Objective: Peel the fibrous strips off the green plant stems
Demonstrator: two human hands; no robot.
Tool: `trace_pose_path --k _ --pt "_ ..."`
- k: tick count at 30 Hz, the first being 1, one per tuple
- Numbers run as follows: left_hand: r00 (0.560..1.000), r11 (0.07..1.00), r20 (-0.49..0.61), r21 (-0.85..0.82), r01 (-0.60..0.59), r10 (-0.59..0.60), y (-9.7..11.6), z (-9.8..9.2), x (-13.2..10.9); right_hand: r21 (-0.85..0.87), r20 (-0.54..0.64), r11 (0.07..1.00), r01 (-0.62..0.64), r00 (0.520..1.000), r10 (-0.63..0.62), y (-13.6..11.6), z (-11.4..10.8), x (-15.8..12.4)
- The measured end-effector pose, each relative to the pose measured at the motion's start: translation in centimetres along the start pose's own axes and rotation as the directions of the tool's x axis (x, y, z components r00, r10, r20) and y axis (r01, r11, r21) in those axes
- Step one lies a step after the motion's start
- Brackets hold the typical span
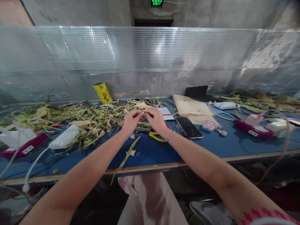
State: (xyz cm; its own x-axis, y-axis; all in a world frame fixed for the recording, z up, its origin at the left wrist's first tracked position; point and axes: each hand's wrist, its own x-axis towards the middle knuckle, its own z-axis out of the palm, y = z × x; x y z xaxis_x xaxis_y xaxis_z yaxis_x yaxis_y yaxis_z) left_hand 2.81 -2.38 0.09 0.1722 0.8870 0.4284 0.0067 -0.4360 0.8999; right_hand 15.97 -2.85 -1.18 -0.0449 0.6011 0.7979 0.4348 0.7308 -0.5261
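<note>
My left hand (131,120) and my right hand (156,119) meet fingertip to fingertip above the blue table (150,155). Both are closed in a pinch on a small whitish piece (143,114), too small to identify. Under my right wrist lie scissors with yellow and red handles (156,137), their blades pointing left. Left of my hands spreads a heap of withered green leaf strips and stalks (93,120). One long green strip (126,157) hangs over the table's front edge, with a pale scrap (131,152) beside it.
A phone (189,127), a pink earphone case (208,125) and brown paper (191,105) lie to the right. Purple power strips with cables (254,128) sit at both sides. A yellow box (102,92) leans near the perforated metal screen (150,59) behind.
</note>
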Motion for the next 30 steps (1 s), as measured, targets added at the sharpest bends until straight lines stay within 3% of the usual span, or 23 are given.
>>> trace_pose_path --k 4,10,15,21,30 --pt "0.999 0.998 -0.023 0.057 0.04 -0.039 -0.1 0.0 -0.1 -0.003 0.014 1.0 -0.017 1.0 0.017 0.1 0.1 -0.2" --pt "0.982 0.982 -0.038 -0.025 0.186 -0.187 -0.8 0.0 -0.2 -0.022 0.038 1.0 0.011 0.999 -0.01 0.6 0.4 -0.3" --pt "0.984 0.982 -0.019 0.057 0.18 -0.179 -0.8 -0.2 -0.3 -0.04 0.067 0.999 0.016 0.998 -0.013 0.3 0.3 -0.3" --pt "0.974 0.975 -0.041 0.016 0.222 -0.221 -0.9 -0.4 -0.5 -0.031 0.097 1.0 -0.007 0.995 0.01 -0.7 0.1 -0.4" --pt "0.962 0.958 -0.028 0.084 0.274 -0.273 0.4 -0.4 -0.5 0.126 0.119 0.963 -0.239 0.967 0.225 -0.7 -0.1 -0.3"
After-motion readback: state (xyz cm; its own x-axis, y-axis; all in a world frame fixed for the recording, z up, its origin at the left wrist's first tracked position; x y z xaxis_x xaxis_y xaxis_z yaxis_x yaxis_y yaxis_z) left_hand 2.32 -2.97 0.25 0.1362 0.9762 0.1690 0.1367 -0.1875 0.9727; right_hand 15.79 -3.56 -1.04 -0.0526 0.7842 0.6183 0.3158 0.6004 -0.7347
